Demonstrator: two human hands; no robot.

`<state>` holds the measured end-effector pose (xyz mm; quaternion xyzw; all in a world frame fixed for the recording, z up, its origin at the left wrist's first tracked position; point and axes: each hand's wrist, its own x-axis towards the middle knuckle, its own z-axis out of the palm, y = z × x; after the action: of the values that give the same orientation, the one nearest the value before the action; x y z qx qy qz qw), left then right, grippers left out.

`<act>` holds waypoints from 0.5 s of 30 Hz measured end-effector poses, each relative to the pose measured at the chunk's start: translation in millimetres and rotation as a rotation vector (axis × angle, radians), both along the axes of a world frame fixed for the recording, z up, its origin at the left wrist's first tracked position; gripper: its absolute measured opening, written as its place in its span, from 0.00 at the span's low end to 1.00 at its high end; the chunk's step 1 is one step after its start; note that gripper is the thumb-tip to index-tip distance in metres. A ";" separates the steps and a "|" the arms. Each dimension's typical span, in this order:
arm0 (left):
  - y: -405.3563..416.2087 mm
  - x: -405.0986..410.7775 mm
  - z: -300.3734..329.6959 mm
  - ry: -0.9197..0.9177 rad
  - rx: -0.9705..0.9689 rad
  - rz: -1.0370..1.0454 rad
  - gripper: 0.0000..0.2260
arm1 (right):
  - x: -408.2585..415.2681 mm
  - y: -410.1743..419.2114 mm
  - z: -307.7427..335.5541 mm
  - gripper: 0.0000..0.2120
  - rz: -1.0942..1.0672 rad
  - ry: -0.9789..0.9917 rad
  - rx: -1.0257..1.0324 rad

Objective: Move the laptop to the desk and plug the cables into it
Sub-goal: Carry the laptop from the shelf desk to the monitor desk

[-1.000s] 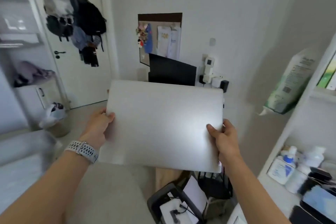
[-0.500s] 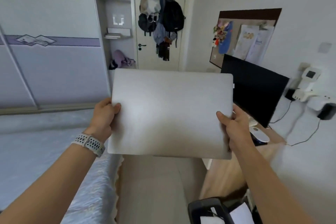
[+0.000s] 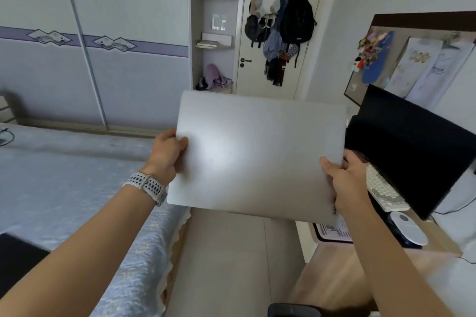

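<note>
**Laptop in the air, desk just to the right**

Laptop [image 3: 257, 157], a closed silver slab, is held up between both hands over the floor gap between bed and desk. The left hand [image 3: 167, 152] grips its left edge, thumb on top; the right hand [image 3: 345, 177] clamps the right edge the same way. This looks like the carry step. Next, it wants swinging right and lowering onto the wooden desk [image 3: 334, 283], clear of the white keyboard [image 3: 383, 188] and black monitor [image 3: 412, 147]. No cables identified yet.
</note>
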<state>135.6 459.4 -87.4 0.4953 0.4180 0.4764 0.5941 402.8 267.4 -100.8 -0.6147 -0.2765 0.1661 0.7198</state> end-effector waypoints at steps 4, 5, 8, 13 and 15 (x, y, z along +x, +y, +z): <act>22.2 17.0 -2.3 -0.003 -0.005 0.024 0.13 | 19.5 22.5 -5.4 0.09 0.021 0.013 -0.013; 30.3 22.2 -3.5 0.002 -0.006 0.024 0.13 | 24.1 29.5 -8.0 0.09 0.021 0.019 -0.015; 59.9 39.1 -9.5 0.013 -0.016 0.016 0.13 | 37.2 54.7 -16.6 0.11 0.005 0.043 -0.011; 127.0 74.4 -25.6 0.042 -0.042 -0.027 0.12 | 60.7 106.7 -34.9 0.11 -0.045 0.075 -0.029; 160.5 88.1 -30.6 0.047 -0.047 -0.073 0.11 | 69.7 131.1 -41.5 0.09 -0.075 0.096 -0.025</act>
<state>223.7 620.0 -118.0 0.5072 0.4246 0.4329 0.6124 472.5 398.5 -142.4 -0.6251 -0.2163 0.1716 0.7301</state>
